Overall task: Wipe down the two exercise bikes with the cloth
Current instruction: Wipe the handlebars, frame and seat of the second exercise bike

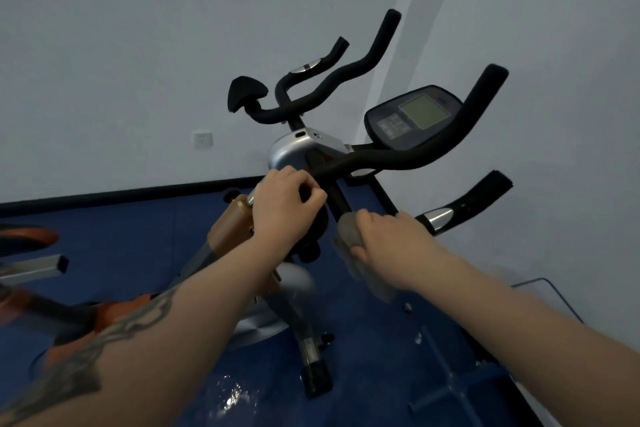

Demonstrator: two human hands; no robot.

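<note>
the left hand [284, 204] is curled round the black handlebar [408, 156] of the near exercise bike [298, 149], close to the silver housing at the top of its stem, thumb and fingers wrapped over the foam. the right hand [388, 243] grips a grey cloth [349, 230], fingers bunched round it, and presses it against the black stem just below the bar; a loose tail of the cloth hangs under the wrist and looks blurred. the left forearm carries a dark tattoo

the bike's console [415, 116] with a pale green screen sits above the bar on the right, tilted toward the camera. the handlebar sweeps up to a padded end on the right, and a lower grip [485, 192] with a silver sensor plate sticks out below it. behind stands a second set of black handlebars [346, 73] with its own silver sensor plate and a black elbow pad [246, 92]; whether it belongs to the second bike i cannot tell for sure. orange frame parts [228, 229] show under the left wrist and at the left edge

the floor [138, 239] is dark blue, with a wet shine near the bottom. a white wall socket [202, 139] sits on the pale wall, and a thin cable [550, 288] lies at the right
</note>
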